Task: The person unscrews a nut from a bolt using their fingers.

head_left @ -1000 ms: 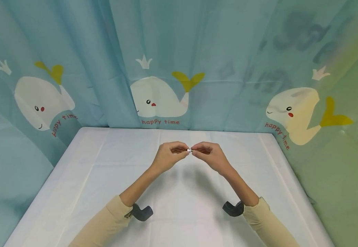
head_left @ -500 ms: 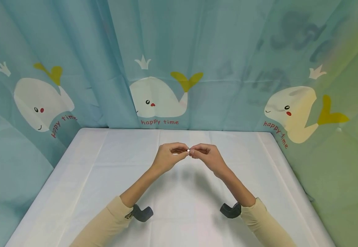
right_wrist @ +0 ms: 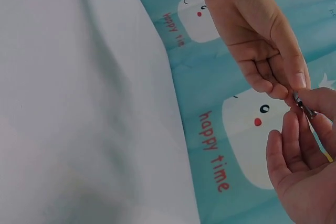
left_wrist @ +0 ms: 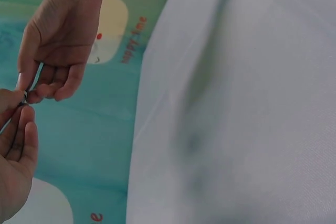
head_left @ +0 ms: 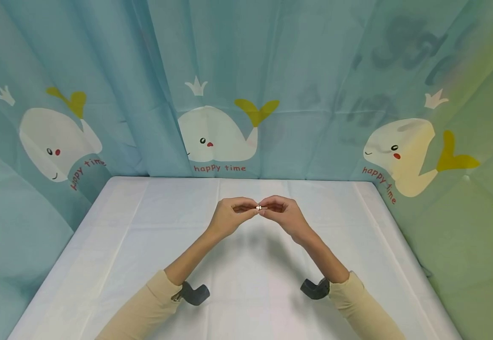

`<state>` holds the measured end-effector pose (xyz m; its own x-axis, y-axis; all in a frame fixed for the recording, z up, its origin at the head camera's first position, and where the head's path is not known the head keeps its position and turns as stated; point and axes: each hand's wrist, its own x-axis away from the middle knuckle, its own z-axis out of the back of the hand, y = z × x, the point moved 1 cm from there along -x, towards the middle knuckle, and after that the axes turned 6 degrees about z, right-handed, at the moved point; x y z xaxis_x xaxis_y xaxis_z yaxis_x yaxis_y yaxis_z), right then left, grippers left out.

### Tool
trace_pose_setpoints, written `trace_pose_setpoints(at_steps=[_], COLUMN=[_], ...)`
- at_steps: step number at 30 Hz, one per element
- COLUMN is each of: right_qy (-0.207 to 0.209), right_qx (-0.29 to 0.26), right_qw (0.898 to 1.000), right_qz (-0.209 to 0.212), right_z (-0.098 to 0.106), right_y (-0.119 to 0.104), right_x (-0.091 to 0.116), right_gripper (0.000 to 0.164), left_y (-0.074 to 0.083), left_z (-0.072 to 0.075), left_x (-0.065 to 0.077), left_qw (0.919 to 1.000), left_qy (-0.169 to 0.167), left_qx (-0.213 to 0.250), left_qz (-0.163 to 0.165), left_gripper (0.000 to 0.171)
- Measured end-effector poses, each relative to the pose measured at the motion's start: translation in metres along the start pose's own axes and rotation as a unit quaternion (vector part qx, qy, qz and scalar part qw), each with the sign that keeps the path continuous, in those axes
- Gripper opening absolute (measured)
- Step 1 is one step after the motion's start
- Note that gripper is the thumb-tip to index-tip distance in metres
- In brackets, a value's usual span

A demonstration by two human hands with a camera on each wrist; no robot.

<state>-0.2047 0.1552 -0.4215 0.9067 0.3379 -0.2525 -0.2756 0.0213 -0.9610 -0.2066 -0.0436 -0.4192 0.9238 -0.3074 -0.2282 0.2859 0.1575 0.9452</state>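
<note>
A small shiny metal piece with a thin shaft is held up between both hands over the far half of the table; its exact kind cannot be told. My left hand pinches its left end between thumb and fingertips. From the other side my right hand has thumb and fingertips at the piece, the shaft pointing into the hollow of that hand. Fingertips of the two hands nearly meet. In the right wrist view, the metal piece shows between the fingertips; the left wrist view leaves it mostly covered.
A white cloth covers the table. Behind it and at both sides hangs a blue-green curtain printed with white whales. Dark curved mounts sit at both wrists, by the beige sleeves.
My right hand has moved slightly left, closer to my left hand. Its fingertips covered most of the metal piece half a second ago; now the shaft shows again. My left hand stays nearly still.
</note>
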Motion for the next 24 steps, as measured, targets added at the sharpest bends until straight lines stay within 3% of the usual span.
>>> trace_pose_setpoints(at_steps=[11, 19, 24], right_qy=[-0.004, 0.019, 0.014], right_qx=[-0.006, -0.024, -0.023], right_qw=[1.000, 0.999, 0.999], right_qz=[0.005, -0.037, -0.025], right_z=[-0.0004, -0.0004, 0.0000], right_y=[0.0070, 0.0079, 0.0086], right_x=[0.0000, -0.0013, -0.0022], right_gripper=[0.023, 0.025, 0.022], left_y=[-0.0039, -0.0064, -0.0064], left_z=[-0.0017, -0.0039, -0.0054], left_x=[-0.0011, -0.0024, -0.0034], left_qw=[0.9998, 0.9998, 0.9998], left_qy=[-0.004, -0.003, -0.003], left_qx=[0.004, -0.003, -0.002], left_qz=[0.017, 0.017, 0.021], left_gripper=[0.013, 0.015, 0.017])
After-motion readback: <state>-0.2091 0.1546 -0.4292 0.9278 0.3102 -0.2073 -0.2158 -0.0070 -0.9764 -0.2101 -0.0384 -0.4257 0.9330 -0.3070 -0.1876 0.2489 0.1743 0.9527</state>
